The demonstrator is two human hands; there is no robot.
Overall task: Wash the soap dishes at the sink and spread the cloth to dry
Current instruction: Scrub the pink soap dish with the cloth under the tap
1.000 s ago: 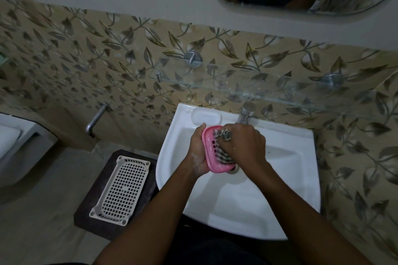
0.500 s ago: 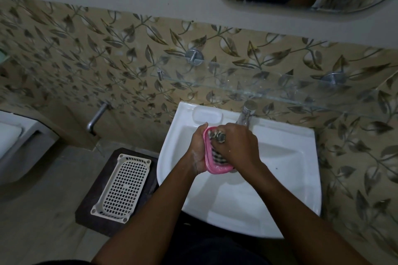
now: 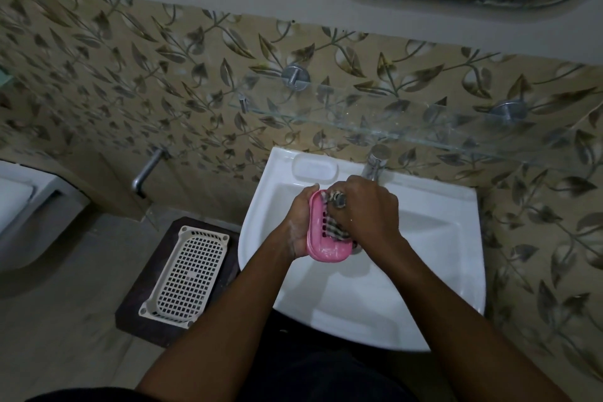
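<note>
Over the white sink [image 3: 434, 258], my left hand [image 3: 300, 222] grips a pink slotted soap dish [image 3: 321, 238] from its left side, tilted on edge with soap foam on it. My right hand [image 3: 368, 209] holds a bunched checked cloth [image 3: 336, 219] and presses it into the dish's inside. Most of the cloth is hidden under my right hand. The chrome tap [image 3: 375, 163] stands just behind my hands.
A cream perforated tray [image 3: 186, 274] lies on a dark stool [image 3: 130, 313] left of the sink. A glass shelf [image 3: 408, 127] runs along the leaf-patterned wall above the tap. A wall spout [image 3: 145, 173] and a white toilet [image 3: 19, 215] are at the left.
My right hand has shifted the cloth slightly up along the inside of the pink dish. My left hand keeps the same hold on the dish.
</note>
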